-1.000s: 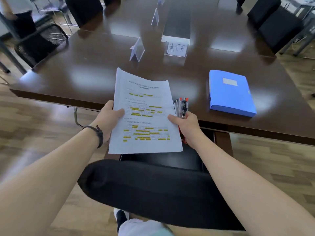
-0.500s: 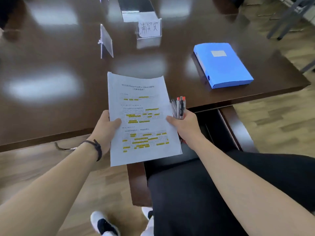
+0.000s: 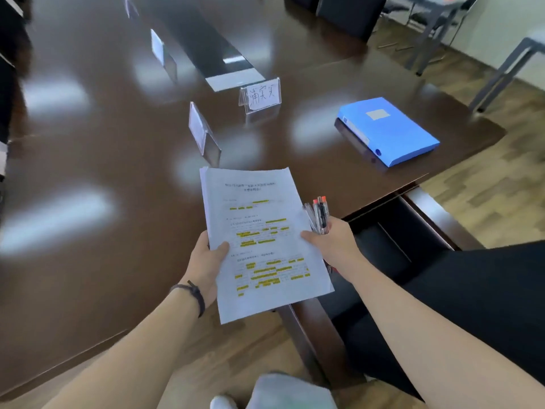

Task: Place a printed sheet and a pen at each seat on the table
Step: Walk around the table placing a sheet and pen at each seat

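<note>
A stack of printed sheets [image 3: 259,231] with yellow highlighted lines is held over the near corner of the dark brown table [image 3: 88,160]. My left hand [image 3: 206,261] grips the stack's left edge, thumb on top. On the right edge sits the thumb of my right hand [image 3: 330,240], which also clutches a bundle of pens [image 3: 318,215] with red and clear caps pointing up. No sheet or pen lies on the table near me.
A blue file box [image 3: 389,131] lies near the table's right end. Clear name-card holders stand beyond the papers: one with handwriting [image 3: 261,95], one side-on [image 3: 203,134], another farther back [image 3: 160,51]. A black chair [image 3: 442,290] stands at the right, more chairs at the far side.
The view has swung left around the table corner; the chair now lies to my right. Both hands keep the same hold on the sheets and pens.
</note>
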